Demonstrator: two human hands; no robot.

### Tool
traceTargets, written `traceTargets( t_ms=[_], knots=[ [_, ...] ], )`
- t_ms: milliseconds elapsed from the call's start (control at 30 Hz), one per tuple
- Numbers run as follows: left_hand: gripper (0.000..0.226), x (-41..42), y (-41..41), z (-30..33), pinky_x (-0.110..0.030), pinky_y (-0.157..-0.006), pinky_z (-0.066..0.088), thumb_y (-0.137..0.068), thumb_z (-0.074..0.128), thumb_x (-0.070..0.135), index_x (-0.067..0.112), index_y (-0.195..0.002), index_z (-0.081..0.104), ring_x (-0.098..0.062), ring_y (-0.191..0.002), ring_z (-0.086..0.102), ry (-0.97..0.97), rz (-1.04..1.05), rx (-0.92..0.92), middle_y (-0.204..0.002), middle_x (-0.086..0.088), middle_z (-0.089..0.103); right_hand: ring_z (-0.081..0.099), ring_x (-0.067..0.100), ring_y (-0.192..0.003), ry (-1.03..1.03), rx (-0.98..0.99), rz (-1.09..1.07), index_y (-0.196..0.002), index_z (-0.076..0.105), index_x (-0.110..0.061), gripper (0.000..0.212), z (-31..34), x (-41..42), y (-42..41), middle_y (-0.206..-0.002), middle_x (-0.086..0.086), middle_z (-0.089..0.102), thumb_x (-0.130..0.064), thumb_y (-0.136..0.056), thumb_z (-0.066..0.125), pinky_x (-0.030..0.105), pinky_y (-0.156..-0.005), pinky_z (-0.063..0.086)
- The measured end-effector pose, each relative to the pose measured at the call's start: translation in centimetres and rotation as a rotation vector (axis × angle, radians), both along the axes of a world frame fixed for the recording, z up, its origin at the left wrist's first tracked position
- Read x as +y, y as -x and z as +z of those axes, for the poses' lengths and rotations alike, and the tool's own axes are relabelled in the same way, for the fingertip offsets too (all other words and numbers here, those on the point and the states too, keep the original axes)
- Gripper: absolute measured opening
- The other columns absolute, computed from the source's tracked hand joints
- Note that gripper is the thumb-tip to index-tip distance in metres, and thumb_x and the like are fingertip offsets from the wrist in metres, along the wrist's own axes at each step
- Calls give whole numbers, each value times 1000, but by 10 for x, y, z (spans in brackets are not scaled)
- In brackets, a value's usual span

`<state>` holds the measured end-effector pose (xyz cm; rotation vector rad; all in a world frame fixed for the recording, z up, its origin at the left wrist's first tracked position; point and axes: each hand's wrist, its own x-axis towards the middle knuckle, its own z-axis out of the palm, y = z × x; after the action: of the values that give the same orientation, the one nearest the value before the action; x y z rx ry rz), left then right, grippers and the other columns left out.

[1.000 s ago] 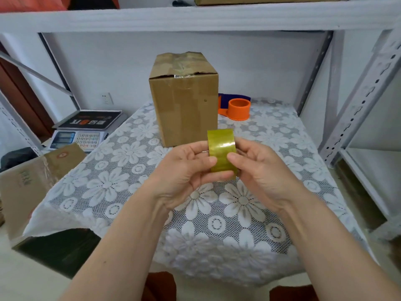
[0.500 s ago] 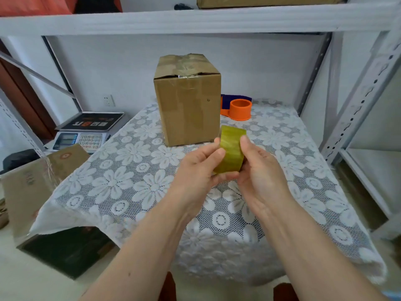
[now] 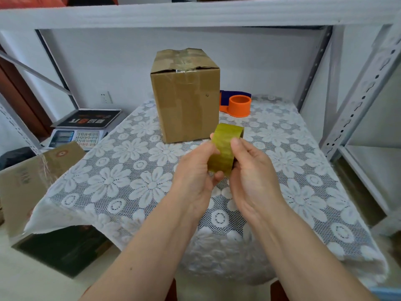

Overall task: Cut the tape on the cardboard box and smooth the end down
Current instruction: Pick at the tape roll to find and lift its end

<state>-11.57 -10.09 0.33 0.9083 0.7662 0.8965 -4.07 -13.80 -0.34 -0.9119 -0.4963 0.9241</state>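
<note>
Bright, even daylight, soft shadows; wide-angle bending at edges, slight blur throughout.

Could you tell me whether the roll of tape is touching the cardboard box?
Apart. The head view shows both hands holding the roll of tape above the tablecloth, in front of the cardboard box.

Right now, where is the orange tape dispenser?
The orange tape dispenser sits on the lace tablecloth, far right, just behind the cardboard box.
</note>
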Motion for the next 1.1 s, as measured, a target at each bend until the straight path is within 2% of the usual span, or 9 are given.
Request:
traceTargets(
  t_ms=[133,233,367,500,600,700,800,967,1100],
  knots=[
    [12,-2,0,0,-20,-51,37,-76,60,11,22,-72,65,-3,-57,53,-31,-11,38,-66,8,61,65,26,-94,-11,62,16,-112,62,9,29,1,0,1,-111,27,66,-10,-97,45,30,-81,54],
    [15,-3,0,3,-18,-48,35,-79,59,9,22,-73,62,-2,-55,51,-11,-7,50,-62,10,59,66,22,-96,-12,77,35,-111,64,7,27,0,-1,2,-109,22,69,-9,-96,47,28,-84,54],
    [24,-3,0,3,-16,-43,32,-76,56,-3,20,-74,62,-3,-53,48,-26,-40,11,-62,8,58,69,16,-84,-37,114,55,-108,64,7,25,2,-3,0,-92,14,73,-7,-96,46,22,-74,57],
    [32,-3,-1,3,-15,-41,32,-75,48,-14,11,-86,66,-6,-56,44,-65,-87,-24,-66,1,54,65,22,-91,-22,127,37,-112,61,10,30,5,-4,-3,-104,22,67,-10,-97,46,28,-82,54],
    [28,-3,-1,3,-16,-45,36,-78,53,-8,15,-77,69,-6,-58,50,-66,-89,-27,-65,3,60,66,24,-95,-17,166,33,-105,65,6,25,6,-4,-7,-102,20,70,-11,-96,48,34,-89,53],
    [17,-3,-2,2,-18,-46,37,-82,58,2,14,-75,67,-7,-62,54,4,-61,-50,-68,1,63,69,22,-87,4,169,33,-92,69,0,21,7,-5,-9,-92,15,73,-11,-95,51,36,-85,55],
    [25,-1,-3,1,-17,-42,37,-80,52,-7,11,-71,67,-9,-60,52,35,-79,-85,-68,-2,62,69,22,-83,43,143,11,-93,69,-1,21,9,-6,-12,-89,15,72,-12,-95,51,38,-83,56],
    [38,-4,-4,1,-16,-46,44,-78,45,-14,0,-102,72,-9,-64,59,-24,-135,-78,-84,-7,70,68,24,-78,115,155,-20,-99,66,3,21,14,-8,-21,-91,18,70,-13,-95,52,37,-76,56],
    [19,-4,-2,2,-17,-46,47,-81,60,3,10,-92,75,-8,-64,62,-29,-51,11,-74,-1,71,68,26,-83,160,156,-16,-98,66,2,20,15,-10,-21,-97,21,70,-14,-94,54,43,-79,56]
  ],
)
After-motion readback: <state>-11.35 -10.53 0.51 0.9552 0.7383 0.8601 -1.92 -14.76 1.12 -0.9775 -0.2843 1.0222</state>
